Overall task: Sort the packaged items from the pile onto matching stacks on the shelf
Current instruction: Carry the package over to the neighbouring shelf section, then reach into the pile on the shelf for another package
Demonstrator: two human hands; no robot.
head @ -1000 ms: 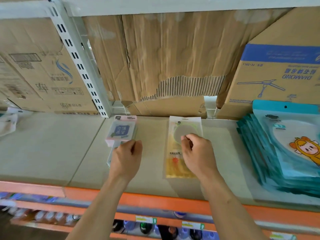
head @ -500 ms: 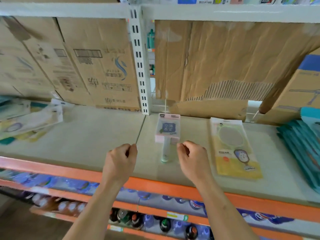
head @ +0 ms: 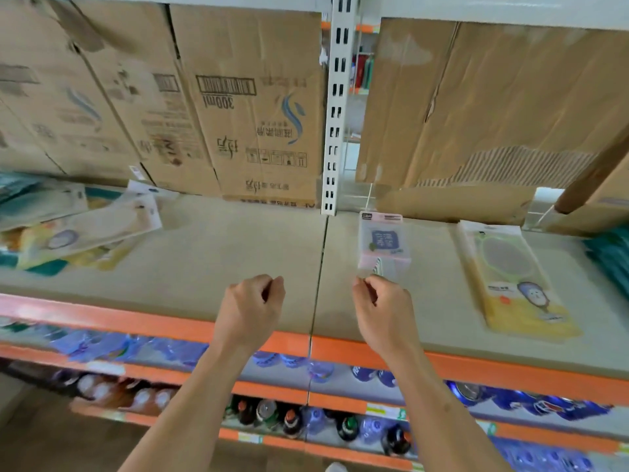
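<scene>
Beige shelf (head: 211,253), backed by cardboard boxes (head: 238,107), carries everything. Its left end holds the loose pile (head: 78,229), well apart from both hands; tugging one slick pack out could, I judge, drag its neighbours over the front edge. Towards the right end lie a teal stack (head: 609,257), a yellow pack (head: 510,277) and a pink pack (head: 383,240). Left hand (head: 250,308) and right hand (head: 384,311) hover curled above the front edge, holding nothing; no obstacle shows between them and the pile.

Beige shelf (head: 238,250) backed by worn cardboard boxes (head: 238,114), white slotted upright (head: 335,107), orange beam (head: 476,366), bottles (head: 289,420) beneath.
</scene>
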